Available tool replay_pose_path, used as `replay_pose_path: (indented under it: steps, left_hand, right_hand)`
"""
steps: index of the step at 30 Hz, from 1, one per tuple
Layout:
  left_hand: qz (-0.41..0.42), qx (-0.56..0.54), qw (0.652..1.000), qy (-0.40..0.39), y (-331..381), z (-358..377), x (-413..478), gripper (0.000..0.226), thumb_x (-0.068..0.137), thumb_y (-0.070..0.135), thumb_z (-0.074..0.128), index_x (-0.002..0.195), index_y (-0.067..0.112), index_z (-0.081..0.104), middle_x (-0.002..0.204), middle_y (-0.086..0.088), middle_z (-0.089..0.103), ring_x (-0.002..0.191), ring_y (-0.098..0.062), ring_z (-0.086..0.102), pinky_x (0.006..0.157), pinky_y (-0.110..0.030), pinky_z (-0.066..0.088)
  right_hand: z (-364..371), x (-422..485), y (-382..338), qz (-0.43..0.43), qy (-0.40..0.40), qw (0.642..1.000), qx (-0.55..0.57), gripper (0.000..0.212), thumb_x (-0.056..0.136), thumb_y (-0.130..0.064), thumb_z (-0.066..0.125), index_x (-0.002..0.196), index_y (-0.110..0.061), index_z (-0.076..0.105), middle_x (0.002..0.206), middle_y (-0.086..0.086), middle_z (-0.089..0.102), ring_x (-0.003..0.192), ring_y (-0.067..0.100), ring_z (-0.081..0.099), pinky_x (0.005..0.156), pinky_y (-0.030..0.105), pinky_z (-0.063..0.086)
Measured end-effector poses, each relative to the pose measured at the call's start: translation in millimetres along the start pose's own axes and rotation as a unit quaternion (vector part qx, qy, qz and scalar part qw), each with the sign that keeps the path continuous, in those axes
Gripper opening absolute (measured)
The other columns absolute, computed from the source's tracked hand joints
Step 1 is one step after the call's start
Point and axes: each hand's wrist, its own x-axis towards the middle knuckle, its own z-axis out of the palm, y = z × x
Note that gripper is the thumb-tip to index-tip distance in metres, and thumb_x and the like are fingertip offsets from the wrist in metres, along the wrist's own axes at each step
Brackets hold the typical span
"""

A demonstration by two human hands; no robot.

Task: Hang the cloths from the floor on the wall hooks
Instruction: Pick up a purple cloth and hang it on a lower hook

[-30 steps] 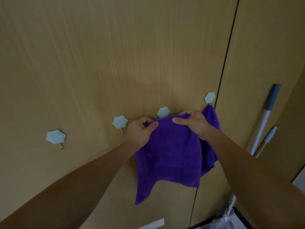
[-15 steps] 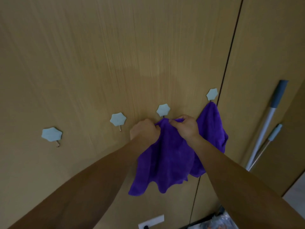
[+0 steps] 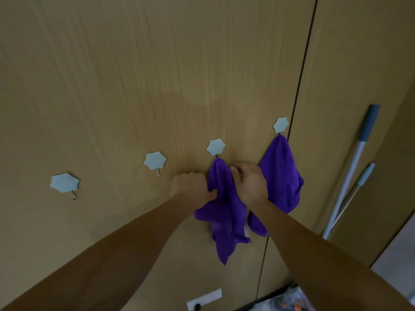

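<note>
Since the earlier frame the cloth (image 3: 224, 212) has gone from spread between both hands to bunched, its top now at the third hook (image 3: 216, 147); long axis vertical, tip pointing down. Left hand (image 3: 190, 187) closed in a fist on the cloth's left edge; right hand (image 3: 250, 182) fingers curled, gripping its right side. Second cloth (image 3: 280, 176) hangs from the fourth hook (image 3: 281, 124), close beside the panel seam (image 3: 301, 70); two hooks (image 3: 155, 160) to the left bare, open wall around them; mop poles (image 3: 350, 171) lean at right.
</note>
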Motion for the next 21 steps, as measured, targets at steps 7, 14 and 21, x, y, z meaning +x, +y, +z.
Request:
replay_pose_path:
  steps: [7, 14, 21]
  left_hand:
    - [0.169, -0.002, 0.945, 0.281, -2.2, 26.8, -19.8, 0.049, 0.074, 0.049, 0.064, 0.102, 0.009, 0.064, 0.093, -0.008, 0.062, 0.081, -0.025, 0.057, 0.068, -0.036, 0.048]
    - [-0.013, -0.078, 0.997, -0.007, 29.4, 46.3, -29.2, 0.078, 0.078, 0.042, 0.066, 0.134, 0.009, 0.023, 0.123, -0.014, 0.047, 0.100, -0.031, 0.059, 0.077, -0.039, 0.048]
    - [-0.028, -0.444, 0.887, -0.125, 4.5, 53.4, -29.2, 0.033, 0.077, 0.009, 0.064, 0.110, 0.011, 0.060, 0.093, 0.000, 0.066, 0.093, -0.025, 0.065, 0.064, -0.019, 0.043]
  right_hand:
    - [9.3, -18.9, 6.0, -0.006, -0.112, 0.993, 0.021, 0.051, 0.092, -0.042, 0.054, 0.139, -0.025, 0.042, 0.137, -0.005, 0.049, 0.126, 0.017, 0.046, 0.098, 0.052, 0.044]
    - [11.4, -25.3, 13.8, 0.011, -0.188, 0.982, -0.008, 0.055, 0.081, -0.011, 0.061, 0.134, -0.015, 0.046, 0.120, 0.007, 0.062, 0.112, 0.026, 0.057, 0.099, 0.034, 0.040]
    - [3.1, -29.9, 23.3, 0.092, -0.146, 0.984, 0.039, 0.041, 0.081, -0.005, 0.056, 0.122, -0.010, 0.059, 0.101, 0.015, 0.069, 0.101, 0.035, 0.060, 0.089, 0.037, 0.049]
